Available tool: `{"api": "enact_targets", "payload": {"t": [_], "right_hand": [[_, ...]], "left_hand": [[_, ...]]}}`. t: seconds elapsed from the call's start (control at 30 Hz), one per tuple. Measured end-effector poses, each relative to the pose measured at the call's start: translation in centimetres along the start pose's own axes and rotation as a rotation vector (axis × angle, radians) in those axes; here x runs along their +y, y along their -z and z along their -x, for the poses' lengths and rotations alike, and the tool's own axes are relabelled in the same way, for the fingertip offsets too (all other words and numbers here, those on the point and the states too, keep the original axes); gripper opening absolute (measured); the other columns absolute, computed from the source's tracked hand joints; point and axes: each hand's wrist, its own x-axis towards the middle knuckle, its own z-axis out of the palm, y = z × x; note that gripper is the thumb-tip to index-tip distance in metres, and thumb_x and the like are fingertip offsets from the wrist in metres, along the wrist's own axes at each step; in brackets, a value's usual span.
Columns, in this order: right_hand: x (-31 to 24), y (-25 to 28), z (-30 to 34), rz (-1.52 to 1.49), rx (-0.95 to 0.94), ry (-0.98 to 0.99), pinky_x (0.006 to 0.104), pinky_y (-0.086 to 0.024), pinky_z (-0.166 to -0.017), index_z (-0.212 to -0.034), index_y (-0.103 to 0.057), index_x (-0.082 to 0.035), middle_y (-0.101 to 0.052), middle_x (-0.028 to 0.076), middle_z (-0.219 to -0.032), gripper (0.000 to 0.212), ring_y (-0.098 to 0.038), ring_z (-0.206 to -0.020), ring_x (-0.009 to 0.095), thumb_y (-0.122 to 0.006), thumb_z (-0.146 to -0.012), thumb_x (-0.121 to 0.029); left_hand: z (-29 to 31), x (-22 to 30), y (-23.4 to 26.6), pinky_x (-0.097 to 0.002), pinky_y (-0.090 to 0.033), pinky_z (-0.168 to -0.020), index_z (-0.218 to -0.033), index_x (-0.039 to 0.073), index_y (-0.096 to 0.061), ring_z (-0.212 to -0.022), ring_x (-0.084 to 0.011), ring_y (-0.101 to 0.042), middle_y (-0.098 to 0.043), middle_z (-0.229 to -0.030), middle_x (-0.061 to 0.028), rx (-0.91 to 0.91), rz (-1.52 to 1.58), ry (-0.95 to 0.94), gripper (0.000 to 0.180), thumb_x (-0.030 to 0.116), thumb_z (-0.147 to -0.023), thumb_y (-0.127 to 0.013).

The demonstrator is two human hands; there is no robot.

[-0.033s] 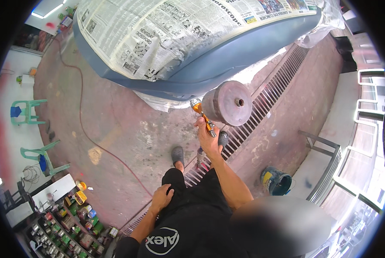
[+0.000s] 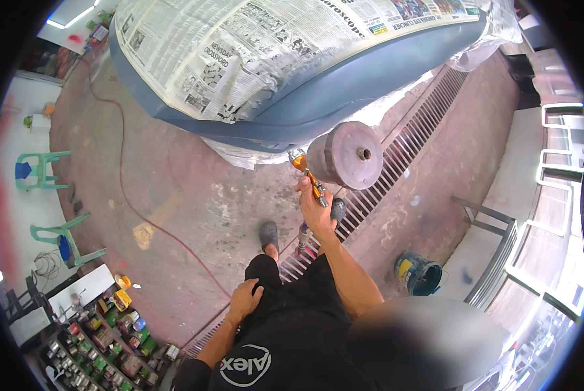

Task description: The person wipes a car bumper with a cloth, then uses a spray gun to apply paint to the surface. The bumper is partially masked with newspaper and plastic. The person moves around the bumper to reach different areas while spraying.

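Note:
My right hand point(image 2: 315, 207) is wrapped round the handle of an orange and silver spray gun point(image 2: 313, 184). A large round grey metal cup point(image 2: 357, 159) sits on top of the gun. Just beyond the nozzle lies the lower edge of a blue-grey car body panel point(image 2: 331, 98). Newspaper point(image 2: 240, 52) covers the area above that panel, and crumpled paper shows along its underside. On my left thigh rests my left hand point(image 2: 245, 298), fingers laid over the black cloth, with no object visible in it. Below my right hand a hose fitting point(image 2: 303, 238) hangs.
A slotted floor drain point(image 2: 409, 137) runs diagonally past my feet. Along the floor at left curves a red hose point(image 2: 124, 163). Two green plastic chairs point(image 2: 45, 171) stand at the left wall. Paint cans point(image 2: 103, 352) crowd the lower left. A dark bucket point(image 2: 422, 277) and metal frame point(image 2: 494, 254) are at right.

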Motion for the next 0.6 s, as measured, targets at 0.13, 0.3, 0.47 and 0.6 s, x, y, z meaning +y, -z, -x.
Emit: {"api": "enact_targets", "payload": {"t": [0.13,0.3,0.47,0.6], "right_hand": [[-0.2,1.3,-1.1,-0.052,0.091,-0.052,0.0305,-0.047,-0.066,-0.099,-0.072,-0.001,-0.065,0.0,-0.076,0.046,-0.058,-0.072,0.009,-0.068,-0.113,-0.044],[-0.9,4.2,-3.2,-0.047,0.29,0.06,0.0283,-0.039,-0.057,-0.105,-0.072,-0.001,-0.064,-0.002,-0.076,0.048,-0.049,-0.063,0.004,-0.065,-0.114,-0.047],[-2.9,5.5,-2.2,-0.104,0.33,0.01,0.0276,-0.037,-0.055,-0.112,-0.074,-0.001,-0.06,-0.004,-0.073,0.053,-0.046,-0.061,0.003,-0.065,-0.112,-0.052],[-1.2,6.0,-1.4,-0.075,0.133,0.012,0.0249,-0.045,-0.053,-0.125,-0.069,-0.003,-0.073,0.005,-0.093,0.047,-0.052,-0.057,0.004,-0.063,-0.114,-0.049]], "left_hand": [[-0.2,-0.3,0.0,-0.0506,-0.049,-0.117,-0.139,-0.001,-0.07,-0.133,-0.0439,-0.065,-0.072,-0.141,-0.0248,-0.001,0.002,0.001,0.049,0.035,-0.106,-0.066],[-1.7,-0.3,0.7,-0.0508,-0.049,-0.117,-0.139,-0.001,-0.07,-0.134,-0.0446,-0.065,-0.071,-0.141,-0.025,-0.007,0.007,-0.013,0.049,0.036,-0.106,-0.066],[-1.9,-0.3,0.6,-0.0493,-0.048,-0.118,-0.141,-0.001,-0.069,-0.135,-0.0449,-0.064,-0.07,-0.142,-0.0265,-0.002,0.011,-0.015,0.05,0.037,-0.108,-0.065],[-2.5,-0.1,0.7,-0.0493,-0.049,-0.117,-0.14,-0.002,-0.069,-0.134,-0.0455,-0.065,-0.07,-0.141,-0.0277,-0.016,0.004,-0.014,0.05,0.036,-0.108,-0.065]]}}
